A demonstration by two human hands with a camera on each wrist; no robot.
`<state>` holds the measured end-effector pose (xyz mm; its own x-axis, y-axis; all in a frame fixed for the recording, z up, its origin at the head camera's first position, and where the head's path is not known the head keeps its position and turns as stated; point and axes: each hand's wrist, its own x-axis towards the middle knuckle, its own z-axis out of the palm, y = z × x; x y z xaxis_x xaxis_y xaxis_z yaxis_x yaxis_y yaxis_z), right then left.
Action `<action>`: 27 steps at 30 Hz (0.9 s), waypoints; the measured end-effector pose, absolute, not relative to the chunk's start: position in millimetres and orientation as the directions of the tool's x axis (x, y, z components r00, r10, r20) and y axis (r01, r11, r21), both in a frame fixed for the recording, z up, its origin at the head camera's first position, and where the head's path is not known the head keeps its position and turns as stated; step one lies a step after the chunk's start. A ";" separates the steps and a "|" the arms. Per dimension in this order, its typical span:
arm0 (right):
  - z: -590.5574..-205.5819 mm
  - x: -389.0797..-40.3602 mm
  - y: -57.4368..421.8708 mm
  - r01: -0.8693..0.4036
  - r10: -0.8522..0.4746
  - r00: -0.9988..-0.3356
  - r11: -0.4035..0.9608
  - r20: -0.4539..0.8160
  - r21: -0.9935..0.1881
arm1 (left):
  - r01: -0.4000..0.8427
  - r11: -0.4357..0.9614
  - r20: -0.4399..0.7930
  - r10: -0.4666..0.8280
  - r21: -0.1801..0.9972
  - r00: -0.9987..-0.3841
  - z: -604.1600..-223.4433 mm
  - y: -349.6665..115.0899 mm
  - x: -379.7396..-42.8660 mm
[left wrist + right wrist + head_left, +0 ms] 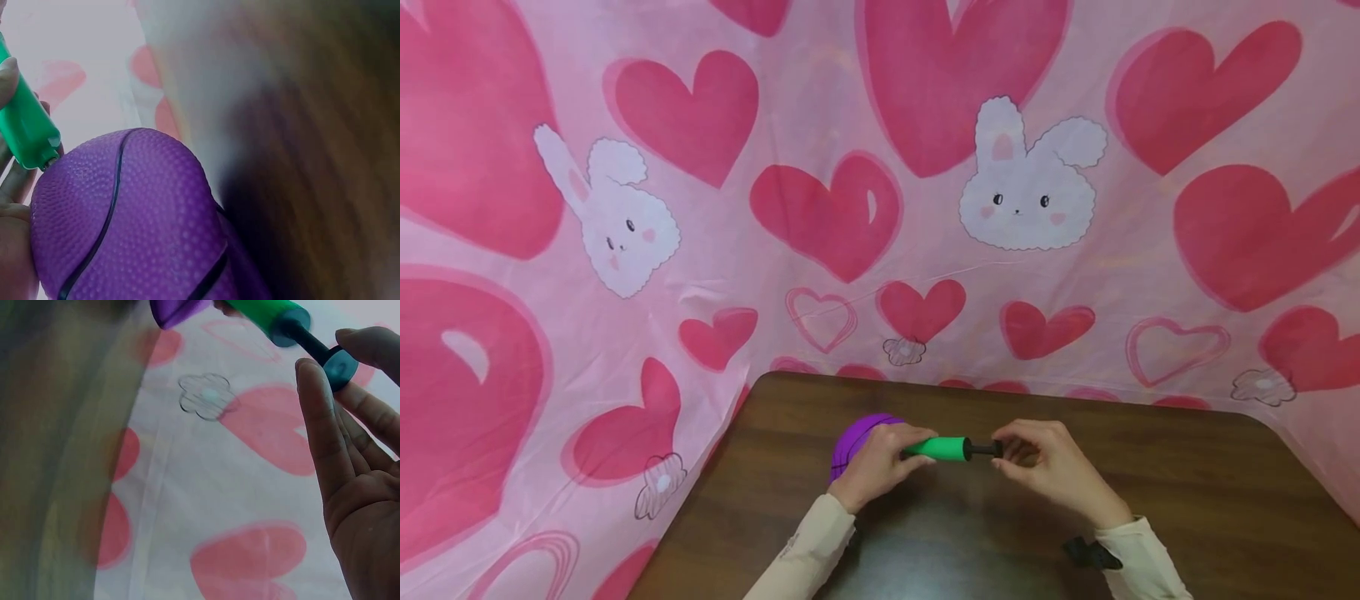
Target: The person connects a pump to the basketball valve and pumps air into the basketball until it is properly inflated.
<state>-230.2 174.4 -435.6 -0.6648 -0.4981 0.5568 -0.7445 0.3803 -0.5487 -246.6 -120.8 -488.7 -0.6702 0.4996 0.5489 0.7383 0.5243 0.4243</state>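
L hand (pixel 880 462) grips the green pump (pixel 947 449), its tip at the purple ball (pixel 850 440) on the left, R hand (pixel 1052 465) pinches the black handle (pixel 341 369) on the right, so pump's long axis runs approx. left-right btwn them, above the surface (pixel 1187 483).

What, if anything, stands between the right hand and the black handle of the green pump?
Nothing visible does: the right hand already pinches the black handle. At its other end, the green pump meets the purple ball, with nothing visible between.
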 end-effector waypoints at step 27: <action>-407.9 -230.2 218.5 -0.723 -0.393 -0.690 0.419 0.607 -0.550 | 0.668 0.536 0.501 0.444 0.516 -0.743 -484.5 -131.0 -250.6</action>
<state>-230.2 218.5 -407.9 -0.6901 -0.3934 0.6074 -0.7227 0.4189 -0.5497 -250.6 -131.0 -484.5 -0.7432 0.4438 0.5007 0.6679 0.5362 0.5161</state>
